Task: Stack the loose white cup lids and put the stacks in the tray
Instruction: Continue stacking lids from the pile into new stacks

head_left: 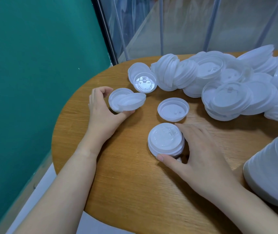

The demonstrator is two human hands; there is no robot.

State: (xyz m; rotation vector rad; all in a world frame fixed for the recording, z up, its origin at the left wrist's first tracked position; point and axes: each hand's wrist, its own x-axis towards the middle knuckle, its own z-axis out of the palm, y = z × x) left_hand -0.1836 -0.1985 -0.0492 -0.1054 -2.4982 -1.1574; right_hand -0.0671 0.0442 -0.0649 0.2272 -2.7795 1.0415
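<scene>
My left hand [102, 114] grips a small bunch of upturned white lids [125, 102], thumb under the rim and fingers curled over the far side. My right hand [200, 149] holds a short stack of lids [166, 140] lying top up on the wooden table [135, 183], thumb at the near edge and fingers along the right side. A single lid [172, 108] lies upside down between the two hands. Another upturned lid with printed text [145, 82] leans on the big heap of loose lids [227, 85] at the back right.
A tall white stack or container [273, 173] stands at the right edge, partly cut off. The table's rounded edge runs along the left and front. A green wall is to the left, clear plastic sheeting behind the table.
</scene>
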